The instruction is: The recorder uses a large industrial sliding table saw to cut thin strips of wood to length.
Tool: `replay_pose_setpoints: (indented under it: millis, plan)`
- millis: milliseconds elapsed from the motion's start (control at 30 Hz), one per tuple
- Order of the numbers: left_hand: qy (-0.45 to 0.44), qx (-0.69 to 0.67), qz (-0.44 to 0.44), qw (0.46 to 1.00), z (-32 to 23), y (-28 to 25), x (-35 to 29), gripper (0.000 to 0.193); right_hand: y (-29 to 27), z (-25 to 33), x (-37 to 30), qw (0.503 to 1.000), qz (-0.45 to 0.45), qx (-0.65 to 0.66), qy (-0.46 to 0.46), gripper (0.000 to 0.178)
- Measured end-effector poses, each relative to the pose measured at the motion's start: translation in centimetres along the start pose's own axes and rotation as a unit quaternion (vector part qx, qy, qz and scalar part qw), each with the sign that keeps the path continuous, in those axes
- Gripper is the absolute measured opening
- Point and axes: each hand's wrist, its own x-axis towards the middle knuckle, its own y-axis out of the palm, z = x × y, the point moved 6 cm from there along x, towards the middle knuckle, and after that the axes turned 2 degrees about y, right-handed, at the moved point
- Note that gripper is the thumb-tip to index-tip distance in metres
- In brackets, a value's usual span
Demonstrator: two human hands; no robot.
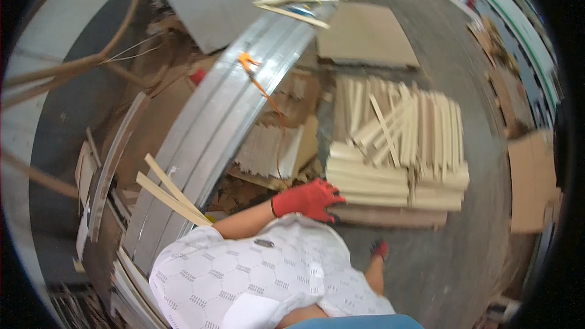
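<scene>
My left hand (pixel 309 201), in a red glove with dark fingertips, reaches across in front of my white patterned shirt. Its fingers are spread and nothing is in them. Just beyond it lies the near left edge of a big stack of pale wooden strips (pixel 368 178); whether the fingertips touch it I cannot tell. Several loose strips (pixel 385 128) lie aslant on top. Low at my right side hangs my right hand (pixel 379 248), also red-gloved, small and blurred, its fingers not clear. It appears apart from the stack.
A long metal bench (pixel 201 140) runs along the left, with an orange tool (pixel 247 62) and its cord on it. Two pale strips (pixel 170 195) lie at its near end. Beyond the stack is a flat brown board pile (pixel 365 36). Cardboard (pixel 531 180) stands at right.
</scene>
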Motion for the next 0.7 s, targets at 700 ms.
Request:
replay_pose_setpoints:
  millis: [700]
  plan:
    - [0.006, -0.021, 0.078, 0.997, 6.6, 2.6, -0.8, 0.068, 2.4, -6.2, -20.0, 0.961, 0.040, -0.272, -0.038, 0.022]
